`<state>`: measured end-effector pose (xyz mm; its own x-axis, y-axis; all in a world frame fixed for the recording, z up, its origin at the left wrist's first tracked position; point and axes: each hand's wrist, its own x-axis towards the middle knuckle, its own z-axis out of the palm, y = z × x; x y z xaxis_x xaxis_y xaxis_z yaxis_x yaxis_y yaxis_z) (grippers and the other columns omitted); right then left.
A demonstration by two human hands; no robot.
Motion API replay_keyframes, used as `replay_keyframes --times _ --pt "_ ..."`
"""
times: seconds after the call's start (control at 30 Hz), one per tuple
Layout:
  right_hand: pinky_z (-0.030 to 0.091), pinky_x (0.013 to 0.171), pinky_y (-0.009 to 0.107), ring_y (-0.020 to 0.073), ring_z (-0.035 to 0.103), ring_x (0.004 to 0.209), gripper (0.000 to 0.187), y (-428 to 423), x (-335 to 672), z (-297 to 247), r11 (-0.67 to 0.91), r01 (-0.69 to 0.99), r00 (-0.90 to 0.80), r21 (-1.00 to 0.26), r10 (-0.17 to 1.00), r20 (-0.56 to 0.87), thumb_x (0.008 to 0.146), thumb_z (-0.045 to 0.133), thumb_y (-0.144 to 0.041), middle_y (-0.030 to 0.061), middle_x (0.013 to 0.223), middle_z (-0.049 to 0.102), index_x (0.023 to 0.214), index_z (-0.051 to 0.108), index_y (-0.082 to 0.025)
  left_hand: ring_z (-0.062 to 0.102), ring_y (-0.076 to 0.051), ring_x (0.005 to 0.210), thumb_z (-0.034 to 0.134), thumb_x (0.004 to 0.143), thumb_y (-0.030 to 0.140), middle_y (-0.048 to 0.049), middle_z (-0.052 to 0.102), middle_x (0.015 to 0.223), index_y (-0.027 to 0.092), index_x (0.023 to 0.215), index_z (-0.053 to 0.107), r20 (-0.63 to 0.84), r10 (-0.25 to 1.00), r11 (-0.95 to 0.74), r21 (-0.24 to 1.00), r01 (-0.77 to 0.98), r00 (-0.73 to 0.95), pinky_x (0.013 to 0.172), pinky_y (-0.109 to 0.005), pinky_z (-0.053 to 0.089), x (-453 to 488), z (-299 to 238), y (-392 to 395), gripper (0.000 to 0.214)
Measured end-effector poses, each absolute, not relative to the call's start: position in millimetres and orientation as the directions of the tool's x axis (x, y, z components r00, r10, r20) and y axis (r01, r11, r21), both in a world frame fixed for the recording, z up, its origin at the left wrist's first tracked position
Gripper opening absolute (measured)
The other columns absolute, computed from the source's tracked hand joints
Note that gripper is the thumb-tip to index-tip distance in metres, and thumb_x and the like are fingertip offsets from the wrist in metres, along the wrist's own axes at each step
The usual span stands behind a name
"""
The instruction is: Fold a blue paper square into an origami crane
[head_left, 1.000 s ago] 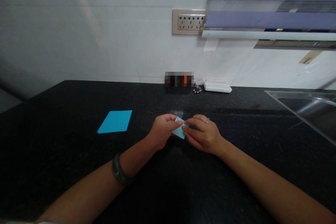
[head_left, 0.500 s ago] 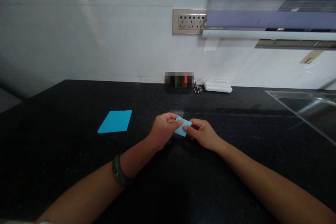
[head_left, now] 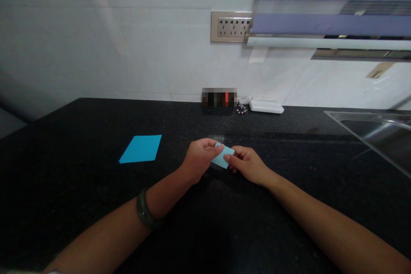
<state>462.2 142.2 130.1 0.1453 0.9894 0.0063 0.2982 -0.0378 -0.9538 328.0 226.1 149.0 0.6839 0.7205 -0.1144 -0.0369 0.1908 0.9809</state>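
Observation:
A small pale blue piece of folded paper (head_left: 220, 161) is held between my two hands, just above the dark countertop. My left hand (head_left: 199, 158) pinches its left side, thumb on top and fingers behind. From the right, my right hand (head_left: 248, 162) grips the opposite edge, its thumb pressed on the paper's face. The fingers beneath the paper are partly hidden. Left of my hands, a brighter blue sheet of paper (head_left: 141, 148) lies flat on the countertop. A dark bangle (head_left: 146, 209) circles my left wrist.
The black speckled countertop (head_left: 80, 188) meets a pale tiled wall. Against the wall are a pixelated dark object (head_left: 218, 97), a small patterned item (head_left: 241, 108) and a white case (head_left: 266, 105). At right is a metal sink (head_left: 369, 135); a wall socket (head_left: 231, 27) sits above.
The folded paper has tilted slightly, and a bit more of its lower part shows below my thumbs. Both hands keep nearly the same place and grip.

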Motion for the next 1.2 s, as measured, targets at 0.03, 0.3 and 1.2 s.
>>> replay_keyframes --times 0.03,0.3,1.2 --pt "0.036 0.044 0.019 0.0068 0.045 0.045 0.022 142.1 462.1 130.3 -0.037 0.301 0.144 -0.953 0.99 0.007 0.076 0.049 -0.036 -0.0024 0.056 0.05 0.069 0.051 -0.016 0.054 -0.01 0.05 0.062 0.065 0.031 -0.0014 0.06 0.061 0.012 0.074 0.056 -0.11 0.724 0.182 0.983 -0.035 0.681 0.048 -0.021 0.04 328.0 148.9 226.1 0.022" --pt "0.036 0.045 0.019 0.0071 0.045 0.047 0.023 141.0 462.0 129.7 -0.021 0.342 0.127 -0.94 0.992 0.024 0.076 0.049 -0.037 -0.0009 0.058 0.052 0.071 0.053 -0.015 0.05 -0.008 0.047 0.06 0.065 0.037 0.0002 0.057 0.056 0.012 0.068 0.056 -0.09 0.751 0.134 0.991 -0.018 0.654 0.045 -0.02 0.037 327.7 147.9 226.5 0.025" --pt "0.035 0.047 0.02 0.0072 0.043 0.049 0.024 138.9 458.3 132.0 0.003 0.265 0.104 -0.964 0.994 0.032 0.076 0.051 -0.038 -0.0022 0.056 0.049 0.068 0.052 -0.015 0.043 -0.009 0.044 0.045 0.07 0.053 0.0011 0.049 0.05 0.014 0.059 0.052 -0.09 0.688 0.06 0.996 0.068 0.72 0.044 -0.021 0.032 323.9 154.1 233.2 0.041"
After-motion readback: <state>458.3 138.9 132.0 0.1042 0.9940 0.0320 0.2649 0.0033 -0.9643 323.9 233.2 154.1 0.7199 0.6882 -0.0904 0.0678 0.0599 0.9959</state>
